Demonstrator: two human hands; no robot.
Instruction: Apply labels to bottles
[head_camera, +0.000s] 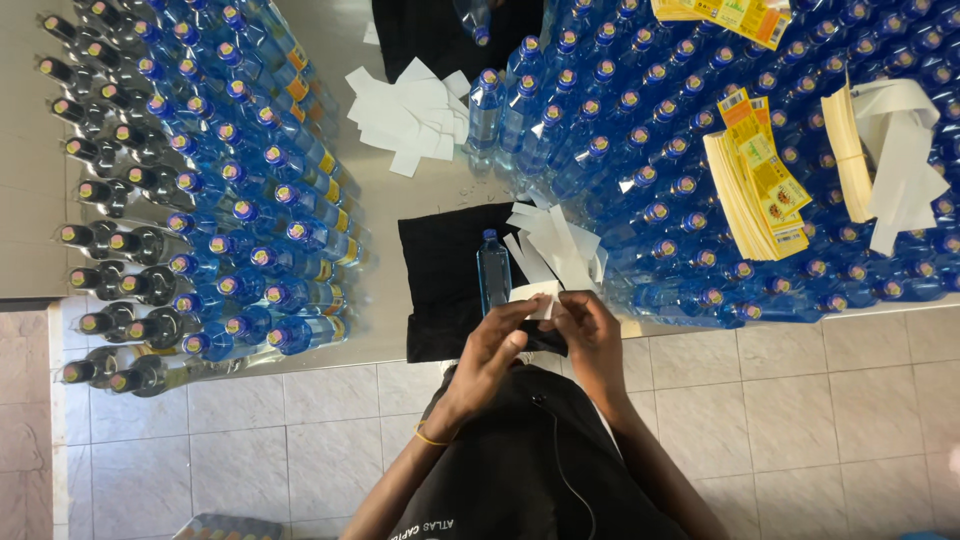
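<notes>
Two hands work at near edge of table. Left hand (492, 345) and right hand (588, 328) both pinch one small white label (538, 296) between fingertips, just near of single blue bottle (493, 270) standing on black cloth (440, 280). Label: plain white, rectangular, slightly curled. Dozens of blue bottles left (240, 190) and right (680, 150), too many to count. Two white paper-strip heaps (410, 115); one yellow label stack (760, 190). Steel table (380, 330); pale tiled floor (800, 420).
</notes>
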